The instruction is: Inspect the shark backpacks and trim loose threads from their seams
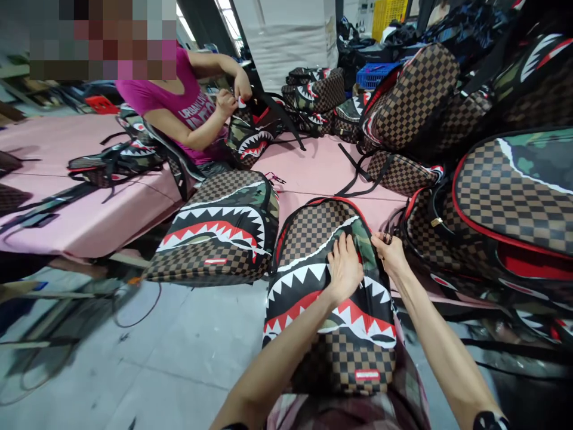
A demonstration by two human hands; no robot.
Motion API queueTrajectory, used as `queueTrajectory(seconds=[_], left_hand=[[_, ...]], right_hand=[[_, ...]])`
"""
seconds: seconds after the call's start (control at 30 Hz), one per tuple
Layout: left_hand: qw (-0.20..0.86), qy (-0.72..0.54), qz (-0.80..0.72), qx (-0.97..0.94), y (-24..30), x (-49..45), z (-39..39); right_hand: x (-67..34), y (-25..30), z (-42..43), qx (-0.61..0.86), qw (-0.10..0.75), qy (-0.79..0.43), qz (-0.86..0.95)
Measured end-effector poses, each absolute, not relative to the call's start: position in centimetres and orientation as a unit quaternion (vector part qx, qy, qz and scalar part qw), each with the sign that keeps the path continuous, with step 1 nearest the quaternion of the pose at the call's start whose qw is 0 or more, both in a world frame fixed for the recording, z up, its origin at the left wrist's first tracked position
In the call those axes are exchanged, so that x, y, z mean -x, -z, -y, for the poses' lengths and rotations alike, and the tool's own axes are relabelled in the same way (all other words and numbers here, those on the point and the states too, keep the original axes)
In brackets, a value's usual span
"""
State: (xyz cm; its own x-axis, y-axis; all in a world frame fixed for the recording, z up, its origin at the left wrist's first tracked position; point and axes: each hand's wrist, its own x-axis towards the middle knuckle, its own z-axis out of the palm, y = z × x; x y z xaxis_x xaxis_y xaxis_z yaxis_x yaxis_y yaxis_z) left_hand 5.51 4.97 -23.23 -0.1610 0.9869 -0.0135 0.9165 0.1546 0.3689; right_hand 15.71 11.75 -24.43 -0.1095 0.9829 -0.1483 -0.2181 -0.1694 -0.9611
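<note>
A backpack [308, 242] with a brown-and-black check, a camouflage patch and a printed shark mouth leans against the pink table's edge, its lower end over my lap. My left hand [345, 269] lies flat on its front panel, fingers stretched toward the camouflage part. Along the bag's right edge, my right hand [389, 254] is closed in a pinch. Something small and dark shows at those fingers, but I cannot make out what it is. A second shark-mouth backpack [215, 239] rests close by on the left.
Across the pink table [308, 161], a person in a magenta shirt [179, 101] handles another shark backpack [250, 134]. Several check bags are piled on the right, including a large open backpack [519, 197] with red lining. A blue crate [378, 76] stands behind.
</note>
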Motion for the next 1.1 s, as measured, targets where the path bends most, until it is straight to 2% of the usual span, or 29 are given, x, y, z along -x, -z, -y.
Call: queueTrajectory(seconds=[0.23,0.4,0.53,0.7,0.93,1.1], left_hand=[[0.184,-0.058,-0.770,-0.608,23.4,-5.8,-5.3],[0.192,-0.025,-0.719,-0.667,23.2,-4.9,-5.0],[0.182,-0.073,-0.686,-0.701,21.1,-3.2,-4.0],[0.249,-0.163,-0.686,-0.664,20.5,-2.1,-4.3],[0.257,-0.139,-0.710,-0.640,21.7,-1.6,-4.9],[0.239,-0.090,-0.740,-0.622,21.5,-2.1,-4.5]], right_hand=[[-15.7,24.8,-11.3,0.459,0.473,-0.612,0.437],[-16.9,26.2,-11.6,0.489,0.477,-0.524,0.508],[-17.0,26.9,-12.8,0.507,0.483,-0.481,0.528],[-17.2,27.7,-13.2,0.527,0.453,-0.391,0.603],[-19.3,32.6,-12.7,0.620,0.412,-0.409,0.528],[-16.8,32.5,-17.8,0.613,0.414,-0.416,0.529]])
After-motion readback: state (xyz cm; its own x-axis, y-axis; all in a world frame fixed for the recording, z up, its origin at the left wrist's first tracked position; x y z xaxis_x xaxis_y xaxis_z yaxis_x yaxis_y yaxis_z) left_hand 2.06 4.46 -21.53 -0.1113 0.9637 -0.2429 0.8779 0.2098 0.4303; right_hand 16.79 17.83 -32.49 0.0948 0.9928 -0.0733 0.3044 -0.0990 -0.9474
